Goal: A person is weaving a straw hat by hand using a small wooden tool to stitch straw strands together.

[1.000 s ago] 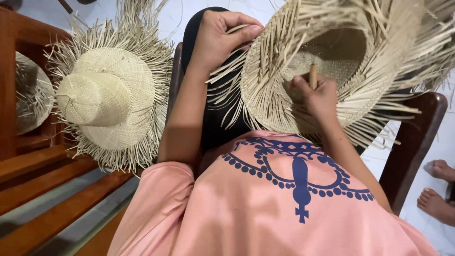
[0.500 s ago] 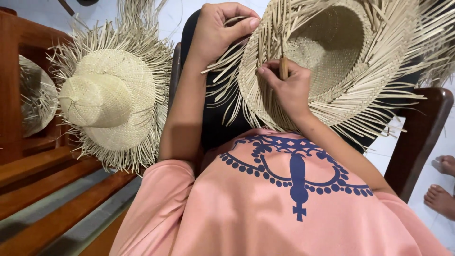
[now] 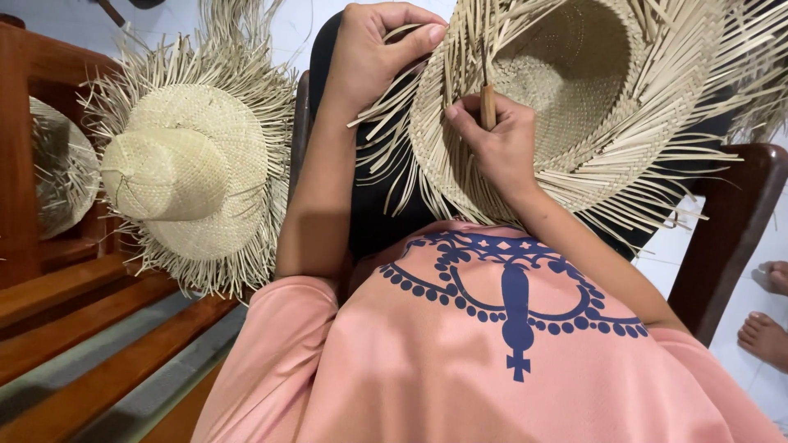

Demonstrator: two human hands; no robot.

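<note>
An upturned straw hat (image 3: 574,90) with loose, unwoven brim strands rests on my lap, its hollow crown facing up. My left hand (image 3: 382,49) grips the brim's left edge, thumb pressed over the strands. My right hand (image 3: 492,139) holds a small wooden-handled tool (image 3: 487,105) upright, its thin tip pushed into the brim weave near the left side. A pink shirt with a dark blue pattern (image 3: 509,303) fills the lower view.
A second straw hat (image 3: 193,176) with a frayed brim lies crown-up on a wooden bench (image 3: 74,328) to my left. A third woven piece (image 3: 57,164) sits behind a wooden post. A dark wooden chair arm (image 3: 730,230) is at right. Someone's bare feet (image 3: 767,328) are on the floor.
My right hand moved from the hat's crown opening leftward and up along the brim, bringing the tool upright into the weave. My left hand kept its grip on the brim.
</note>
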